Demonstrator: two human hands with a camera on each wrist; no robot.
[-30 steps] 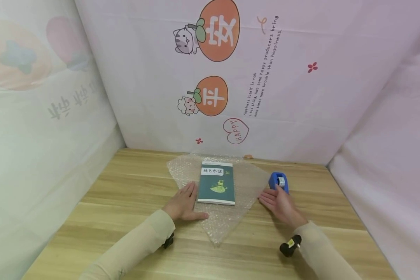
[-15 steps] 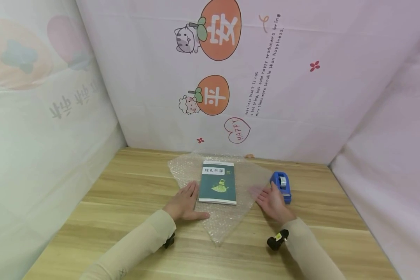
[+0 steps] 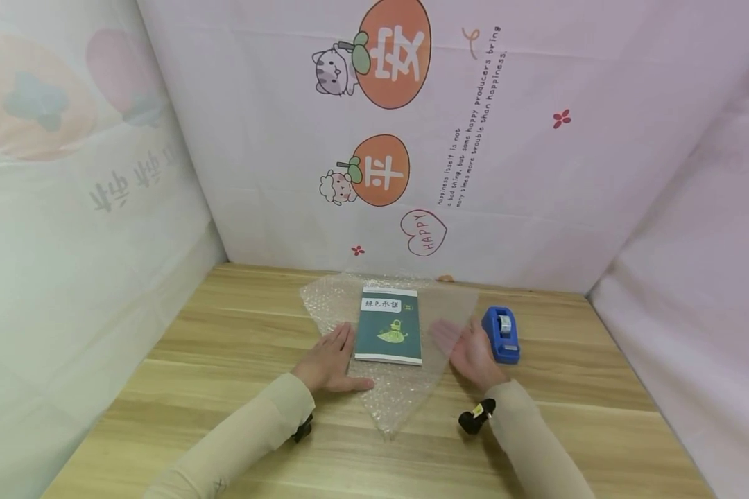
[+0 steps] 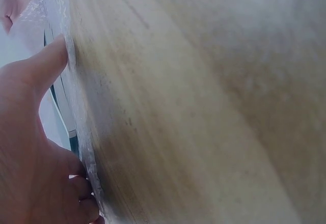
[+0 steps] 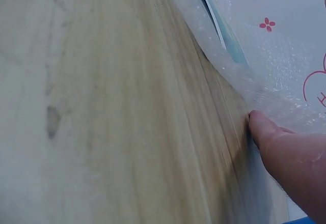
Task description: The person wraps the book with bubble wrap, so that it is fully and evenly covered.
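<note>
A green-covered booklet (image 3: pixel 388 344) with white bands lies on a sheet of bubble wrap (image 3: pixel 392 402), set diagonally on the wooden table. My left hand (image 3: pixel 328 362) rests flat on the wrap along the booklet's left edge, thumb spread toward the near corner. On the other side, my right hand (image 3: pixel 472 352) is under the right part of the wrap, fingers extended and visible through it. That part is raised off the table. In the right wrist view, the thumb (image 5: pixel 295 163) lies at the wrap's edge.
A blue tape dispenser (image 3: pixel 501 335) with a roll of clear tape stands just right of my right hand. Printed white cloth (image 3: pixel 512 235) closes off the table's back, with more cloth at left and right. The wooden table (image 3: pixel 200 360) extends around the wrap.
My right hand has moved left, from beside the tape dispenser to further under the wrap. The wrap's right corner has lifted and shifted inward. My left hand stays put.
</note>
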